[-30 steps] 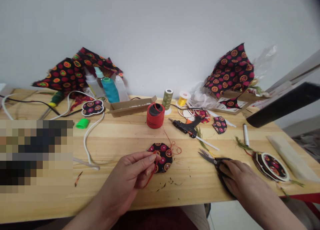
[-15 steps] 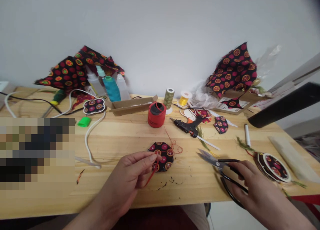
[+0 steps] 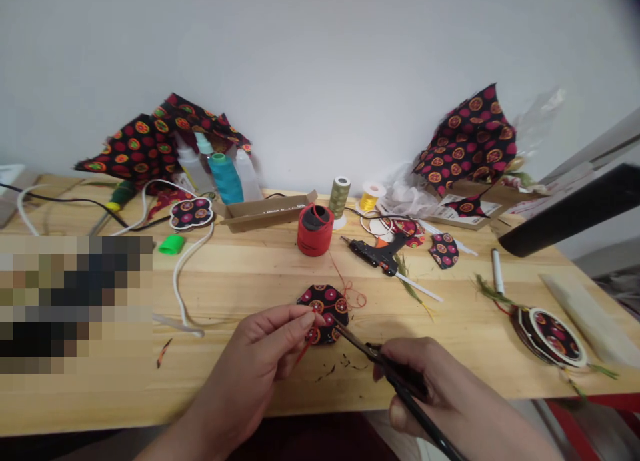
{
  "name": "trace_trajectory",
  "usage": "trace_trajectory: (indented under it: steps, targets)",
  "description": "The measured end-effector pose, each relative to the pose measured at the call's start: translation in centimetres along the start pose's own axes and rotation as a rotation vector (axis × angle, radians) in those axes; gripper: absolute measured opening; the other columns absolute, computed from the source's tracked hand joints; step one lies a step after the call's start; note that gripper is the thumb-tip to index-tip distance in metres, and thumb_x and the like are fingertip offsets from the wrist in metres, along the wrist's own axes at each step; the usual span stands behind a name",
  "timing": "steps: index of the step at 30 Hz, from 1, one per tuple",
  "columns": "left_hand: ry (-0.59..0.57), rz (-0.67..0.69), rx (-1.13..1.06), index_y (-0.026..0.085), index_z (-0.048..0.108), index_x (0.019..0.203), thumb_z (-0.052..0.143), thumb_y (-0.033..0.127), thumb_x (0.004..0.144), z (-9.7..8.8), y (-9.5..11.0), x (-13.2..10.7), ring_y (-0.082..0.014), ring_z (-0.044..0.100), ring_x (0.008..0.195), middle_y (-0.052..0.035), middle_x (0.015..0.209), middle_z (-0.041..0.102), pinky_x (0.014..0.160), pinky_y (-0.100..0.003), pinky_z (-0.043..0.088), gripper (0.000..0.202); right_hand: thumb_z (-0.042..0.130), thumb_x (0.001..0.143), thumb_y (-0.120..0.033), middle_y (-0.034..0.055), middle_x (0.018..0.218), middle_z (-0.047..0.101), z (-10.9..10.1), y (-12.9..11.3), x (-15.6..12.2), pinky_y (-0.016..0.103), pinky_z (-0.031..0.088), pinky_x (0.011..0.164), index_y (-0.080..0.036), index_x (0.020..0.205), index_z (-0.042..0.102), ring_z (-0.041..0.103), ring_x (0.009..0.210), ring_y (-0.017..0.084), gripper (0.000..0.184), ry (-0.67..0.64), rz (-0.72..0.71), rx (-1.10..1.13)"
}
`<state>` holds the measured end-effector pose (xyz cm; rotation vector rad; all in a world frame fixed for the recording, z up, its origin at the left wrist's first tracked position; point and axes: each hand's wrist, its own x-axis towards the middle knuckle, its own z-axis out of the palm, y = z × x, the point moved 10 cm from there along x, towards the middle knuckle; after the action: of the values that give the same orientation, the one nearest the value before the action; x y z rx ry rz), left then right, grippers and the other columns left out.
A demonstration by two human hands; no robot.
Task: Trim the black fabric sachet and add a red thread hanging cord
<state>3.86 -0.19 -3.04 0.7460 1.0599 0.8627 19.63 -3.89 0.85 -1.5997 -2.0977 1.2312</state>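
Note:
My left hand point(image 3: 270, 344) pinches a red cord point(image 3: 303, 351) between thumb and fingertips, above a dark patterned fabric octagon point(image 3: 327, 301) that lies on the table. Thin red thread point(image 3: 355, 295) loops beside that piece and runs back toward a red thread spool point(image 3: 315, 231). In my right hand point(image 3: 425, 381) are black-handled scissors point(image 3: 357, 344), their blades pointing at the left fingertips and passing over the octagon's lower right edge. From this angle I cannot make out whether the blades touch the cord.
Behind lie a black glue gun point(image 3: 377, 255), a green spool point(image 3: 341, 197) and a yellow spool point(image 3: 371, 195). A green cap point(image 3: 171, 244) and white cable point(image 3: 177, 281) are at left. At right sit a round fabric piece point(image 3: 555, 337), a marker point(image 3: 497, 271) and a black tube point(image 3: 565, 211).
My right hand has swung the scissors leftward, from the right of the octagon to beside my left fingertips. The left hand still pinches the cord in nearly the same place.

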Motion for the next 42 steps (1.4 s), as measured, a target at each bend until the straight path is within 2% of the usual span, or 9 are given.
trace_trajectory:
  steps: [2, 5, 10, 17, 23, 27, 31, 36, 42]
  targets:
    - [-0.001, 0.009, 0.028, 0.015, 0.069, 0.070, 0.064, 0.031, 0.077, 0.1, 0.1, -0.1, -0.0076, 0.021, 0.048, 0.0057, 0.051, 0.038, 0.043, -0.023, 0.014, 0.018, 0.064, 0.073, -0.026, -0.0063, 0.062, 0.045, 0.7, 0.5, 0.3, 0.019, 0.027, 0.045, -0.019, 0.069, 0.050, 0.034, 0.055, 0.008, 0.016, -0.062, 0.069, 0.010]
    - [-0.013, 0.011, 0.084, 0.016, 0.070, 0.071, 0.064, 0.033, 0.077, 0.3, 0.1, -0.1, -0.0082, 0.023, 0.048, 0.0055, 0.051, 0.039, 0.044, -0.023, 0.016, 0.020, 0.062, 0.074, -0.025, -0.0072, 0.061, 0.043, 1.4, 0.4, 0.6, 0.020, 0.024, 0.046, -0.019, 0.068, 0.047, 0.032, 0.056, 0.008, 0.017, -0.103, 0.099, 0.058]
    - [-0.015, 0.019, 0.158, 0.016, 0.069, 0.068, 0.062, 0.034, 0.077, 0.4, 0.0, -0.3, -0.0085, 0.024, 0.048, 0.0059, 0.049, 0.038, 0.044, -0.022, 0.017, 0.022, 0.064, 0.074, -0.027, -0.0068, 0.064, 0.046, 1.3, -0.1, 1.2, 0.020, 0.025, 0.048, -0.019, 0.072, 0.051, 0.035, 0.059, 0.009, 0.016, -0.056, 0.087, 0.090]
    - [-0.030, 0.022, 0.155, 0.018, 0.070, 0.062, 0.064, 0.029, 0.076, 1.0, 0.3, -0.7, -0.0081, 0.030, 0.049, 0.0051, 0.050, 0.047, 0.045, -0.019, 0.024, 0.019, 0.066, 0.074, -0.034, -0.0061, 0.066, 0.050, 0.9, -0.8, 1.5, 0.021, 0.028, 0.051, -0.019, 0.073, 0.054, 0.038, 0.060, 0.009, 0.019, -0.017, 0.078, 0.095]
    - [-0.041, 0.037, 0.157, 0.020, 0.072, 0.066, 0.063, 0.028, 0.078, 1.1, 0.4, -0.7, -0.0082, 0.033, 0.049, 0.0050, 0.051, 0.050, 0.045, -0.019, 0.025, 0.017, 0.068, 0.072, -0.029, -0.0064, 0.062, 0.050, 0.9, -1.1, 1.5, 0.019, 0.028, 0.049, -0.019, 0.070, 0.055, 0.038, 0.058, 0.009, 0.016, -0.012, 0.076, 0.164]
    - [-0.039, 0.047, 0.169, 0.020, 0.074, 0.068, 0.063, 0.029, 0.078, 1.0, 0.6, -0.6, -0.0083, 0.032, 0.049, 0.0051, 0.051, 0.049, 0.045, -0.019, 0.025, 0.017, 0.064, 0.071, -0.014, -0.0060, 0.061, 0.054, 0.8, -1.7, 1.5, 0.017, 0.028, 0.048, -0.019, 0.068, 0.058, 0.042, 0.058, 0.008, 0.008, -0.008, 0.047, 0.259]
    - [-0.045, 0.046, 0.172, 0.023, 0.076, 0.074, 0.063, 0.029, 0.078, 1.1, 0.6, -0.6, -0.0088, 0.032, 0.050, 0.0053, 0.052, 0.051, 0.048, -0.019, 0.028, 0.015, 0.055, 0.071, -0.004, -0.0062, 0.062, 0.062, 0.9, -1.8, 1.4, 0.015, 0.031, 0.049, -0.019, 0.068, 0.060, 0.049, 0.056, 0.007, 0.016, -0.021, 0.044, 0.296]
    - [-0.064, 0.044, 0.152, 0.024, 0.077, 0.083, 0.063, 0.029, 0.079, 1.3, 0.5, -0.7, -0.0094, 0.033, 0.051, 0.0054, 0.053, 0.051, 0.053, -0.019, 0.032, 0.016, 0.054, 0.069, -0.001, -0.0071, 0.060, 0.064, 0.8, -1.4, 1.5, 0.015, 0.029, 0.046, -0.019, 0.068, 0.063, 0.049, 0.053, 0.006, 0.020, -0.016, 0.041, 0.319]
    - [-0.057, 0.049, 0.141, 0.022, 0.077, 0.082, 0.063, 0.029, 0.078, 1.3, 0.6, -0.5, -0.0083, 0.028, 0.048, 0.0056, 0.050, 0.046, 0.045, -0.020, 0.024, 0.016, 0.058, 0.071, -0.004, -0.0067, 0.061, 0.062, 1.0, -1.1, 1.6, 0.016, 0.031, 0.048, -0.019, 0.066, 0.067, 0.049, 0.056, 0.006, 0.019, -0.011, 0.031, 0.314]
